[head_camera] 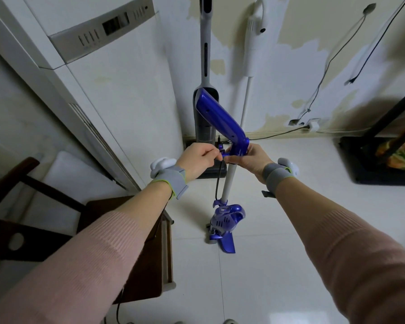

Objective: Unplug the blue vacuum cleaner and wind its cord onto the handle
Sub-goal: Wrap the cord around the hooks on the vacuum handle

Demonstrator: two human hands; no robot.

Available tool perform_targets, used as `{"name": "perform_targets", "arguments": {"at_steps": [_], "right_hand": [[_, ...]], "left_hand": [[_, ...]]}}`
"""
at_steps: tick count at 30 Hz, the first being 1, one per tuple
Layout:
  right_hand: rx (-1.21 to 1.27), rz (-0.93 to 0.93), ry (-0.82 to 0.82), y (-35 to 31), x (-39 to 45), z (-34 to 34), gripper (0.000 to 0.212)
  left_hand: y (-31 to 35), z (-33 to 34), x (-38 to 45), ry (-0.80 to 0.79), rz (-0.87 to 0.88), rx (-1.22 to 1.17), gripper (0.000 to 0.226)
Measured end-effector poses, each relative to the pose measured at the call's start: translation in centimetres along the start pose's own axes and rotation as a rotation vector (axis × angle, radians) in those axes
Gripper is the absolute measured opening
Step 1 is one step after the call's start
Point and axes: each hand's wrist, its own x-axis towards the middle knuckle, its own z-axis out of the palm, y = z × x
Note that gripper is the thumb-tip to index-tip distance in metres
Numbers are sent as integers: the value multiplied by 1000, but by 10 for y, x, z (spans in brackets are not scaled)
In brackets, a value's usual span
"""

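Note:
The blue vacuum cleaner stands upright on the tiled floor in front of me, its blue handle (pixel 220 118) slanting up and away, its white tube (pixel 228 181) running down to the blue motor body (pixel 225 220). My right hand (pixel 250 160) grips the base of the handle where it meets the tube. My left hand (pixel 199 159) pinches the black cord (pixel 218 183) at a small blue hook on the handle's base. The cord hangs down along the tube to a lower hook. Another black cord stretch (pixel 274 134) runs right to a white wall plug (pixel 313 125).
A grey and black upright vacuum (pixel 205 90) and a white stick vacuum (pixel 251 54) lean against the peeling wall behind. A tall white appliance (pixel 117 90) stands left, a dark wooden chair (pixel 126 242) beneath my left arm. A black stand (pixel 365 160) sits at right.

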Motion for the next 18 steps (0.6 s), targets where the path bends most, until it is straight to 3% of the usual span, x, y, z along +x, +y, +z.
{"name": "perform_targets", "arguments": {"at_steps": [3, 6, 10, 13, 18], "right_hand": [[-1, -8, -7, 3, 2, -2, 16], [19, -9, -3, 6, 4, -1, 29], [72, -19, -5, 20, 8, 6, 32], [109, -1, -47, 42, 7, 11, 32], [6, 80, -96, 120, 14, 21, 35]], "left_hand": [[-21, 8, -20, -102, -93, -280, 28], [-57, 32, -45, -181, -227, -501, 32], [-100, 65, -51, -110, -337, -611, 34], [-119, 88, -48, -96, -320, -712, 29], [-176, 132, -33, 75, -310, -652, 28]]}}
